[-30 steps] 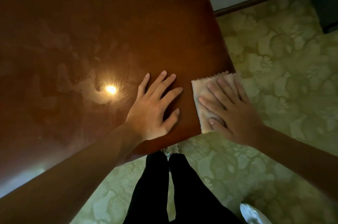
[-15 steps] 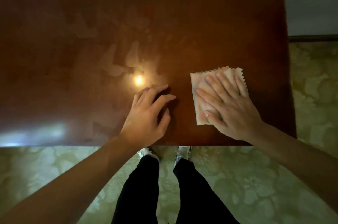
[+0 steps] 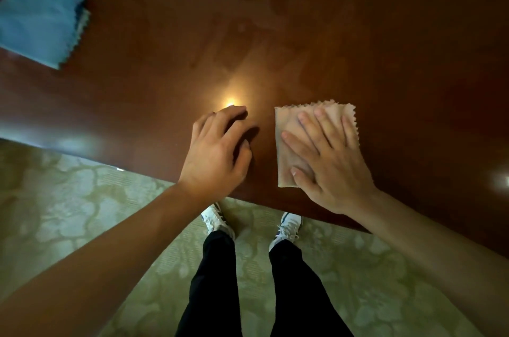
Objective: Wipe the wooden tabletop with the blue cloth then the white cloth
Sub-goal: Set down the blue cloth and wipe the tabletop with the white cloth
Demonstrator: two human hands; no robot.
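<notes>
My right hand (image 3: 327,160) lies flat, fingers spread, pressing the folded white cloth (image 3: 286,121) onto the dark wooden tabletop (image 3: 303,33) close to its near edge. My left hand (image 3: 217,149) rests on the wood just left of the cloth, fingers curved and apart, holding nothing. The blue cloth (image 3: 38,19) lies folded on the tabletop at the far left, well away from both hands. A bright lamp reflection (image 3: 230,102) glints on the wood by my left fingertips.
The table's near edge runs diagonally from the left down to the right. Below it is pale green patterned carpet (image 3: 68,212), with my black trousers and white shoes (image 3: 217,221) standing at the edge.
The view has swung left along the table: the right table edge and wall are gone and the blue cloth has come into sight. My left fingers have curled a little; my right hand stays on the white cloth.
</notes>
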